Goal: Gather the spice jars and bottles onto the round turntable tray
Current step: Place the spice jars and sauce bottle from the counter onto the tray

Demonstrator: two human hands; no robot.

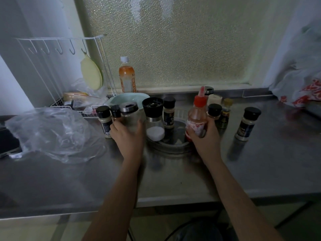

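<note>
Forearms: both bare, reaching up from frame bottom twd 12 o'clock, converging on the tray area.
L hand [127, 134]: palm fwd, fingers wrapped round a clear jar w/ chrome flip lid [129, 115]; jar looks near-empty, just left of tray rim. Small dark-capped jar [115, 112] tucked at its 9 o'clock, touching the fingers; can't tell if gripped too.
R hand [206, 136]: fingers curled tight round red sauce bottle [197, 120], red nozzle cap, upright, red smears inside, at tray's 3 o'clock edge. Black-capped jar [214, 111] right behind fingertips; contact unclear.
Turntable tray [171, 146]: round, metal, raised rim, centre of counter. Holds salt grinder [154, 117] (black top, white salt in base) at its 9 o'clock, plus a dark-labelled spice jar [169, 112] at 12.
Off-tray, left: pale-spice jar w/ black cap [105, 120], at 9 o'clock of L hand.
Off-tray, right: lone black-capped spice jar [247, 123], well apart at 3 o'clock; small yellow-capped bottle [225, 112] and white-lidded jar [214, 99] behind R hand.
Back edge: orange drink bottle [126, 75] on window ledge; teal bowl [127, 100] in front of it.
Open room: steel counter [173, 174] bare from tray to front edge; crumpled clear plastic bag [52, 133] crowds 9 o'clock side.
</note>
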